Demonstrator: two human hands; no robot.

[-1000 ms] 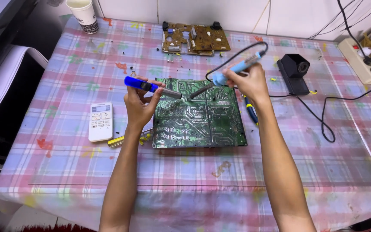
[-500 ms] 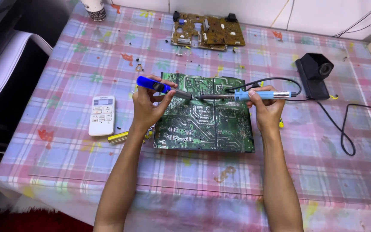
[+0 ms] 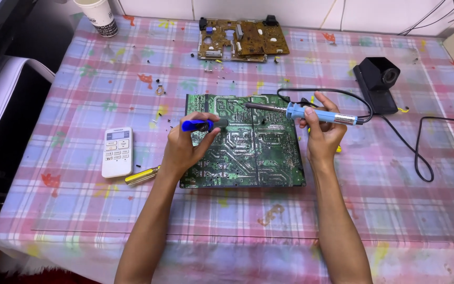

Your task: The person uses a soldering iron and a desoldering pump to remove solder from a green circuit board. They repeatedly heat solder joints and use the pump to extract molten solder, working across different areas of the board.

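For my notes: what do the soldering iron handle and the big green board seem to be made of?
Soldering iron in the right hand: handle looks like translucent blue plastic, shaft dull dark metal. Green circuit board: probably rigid laminate, glossy green coating with pale shiny traces, likely metal.

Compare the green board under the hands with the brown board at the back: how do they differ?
The green board is larger and dark green; the brown board is smaller and tan. The green board lies under the left hand and the soldering iron held by the right hand; the brown board lies untouched near the table's far edge. Both lie flat on the checked cloth.
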